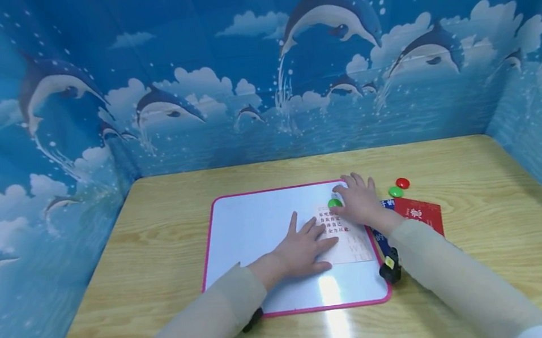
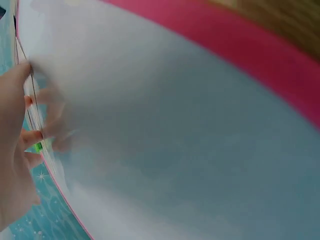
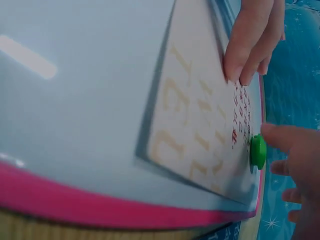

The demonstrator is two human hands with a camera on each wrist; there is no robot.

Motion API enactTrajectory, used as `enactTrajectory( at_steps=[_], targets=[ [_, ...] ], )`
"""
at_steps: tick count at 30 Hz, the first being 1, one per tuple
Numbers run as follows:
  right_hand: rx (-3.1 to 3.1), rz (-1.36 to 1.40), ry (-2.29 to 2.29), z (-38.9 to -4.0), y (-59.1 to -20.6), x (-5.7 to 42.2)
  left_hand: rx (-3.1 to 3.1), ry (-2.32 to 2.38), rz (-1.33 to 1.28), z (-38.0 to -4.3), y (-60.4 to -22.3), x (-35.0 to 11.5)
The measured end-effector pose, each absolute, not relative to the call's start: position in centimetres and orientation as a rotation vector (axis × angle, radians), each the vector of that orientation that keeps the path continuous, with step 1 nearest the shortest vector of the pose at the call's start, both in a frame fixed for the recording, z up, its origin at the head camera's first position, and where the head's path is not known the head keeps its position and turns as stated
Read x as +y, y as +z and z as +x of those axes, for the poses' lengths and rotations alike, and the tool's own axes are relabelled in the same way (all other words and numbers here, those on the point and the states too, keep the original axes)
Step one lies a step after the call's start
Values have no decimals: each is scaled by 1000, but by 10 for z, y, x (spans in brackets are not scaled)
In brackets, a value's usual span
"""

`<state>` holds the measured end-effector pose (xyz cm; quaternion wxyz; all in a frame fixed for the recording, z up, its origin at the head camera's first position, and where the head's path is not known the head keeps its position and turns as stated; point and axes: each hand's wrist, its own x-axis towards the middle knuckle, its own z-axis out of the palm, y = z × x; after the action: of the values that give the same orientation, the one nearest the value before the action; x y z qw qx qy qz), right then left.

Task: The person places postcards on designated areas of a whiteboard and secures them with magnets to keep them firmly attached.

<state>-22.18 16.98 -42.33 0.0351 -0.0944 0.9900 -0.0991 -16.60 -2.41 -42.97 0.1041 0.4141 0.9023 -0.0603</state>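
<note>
Head view: whiteboard (image 1: 257, 216) bears card (image 1: 359, 250) under left hand (image 1: 303, 249), magnet (image 1: 334, 203) by right hand (image 1: 359, 201).

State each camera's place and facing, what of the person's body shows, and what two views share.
Head: on the head, looking down and forward at the whiteboard; left hand, right hand, sleeves show.
Left wrist: on that wrist, looking across the whiteboard; left hand partly shows.
Right wrist: on that wrist, looking across the printed card; both hands partly show.
Head and right wrist share the printed card.
</note>
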Motion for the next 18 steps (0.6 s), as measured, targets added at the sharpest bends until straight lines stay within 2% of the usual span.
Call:
enactTrajectory(
  at_steps=[18],
  targets=[
    [2992,-326,-355,-205,-428,183,2635,-10,1048,-173,-432,-58]
  ],
)
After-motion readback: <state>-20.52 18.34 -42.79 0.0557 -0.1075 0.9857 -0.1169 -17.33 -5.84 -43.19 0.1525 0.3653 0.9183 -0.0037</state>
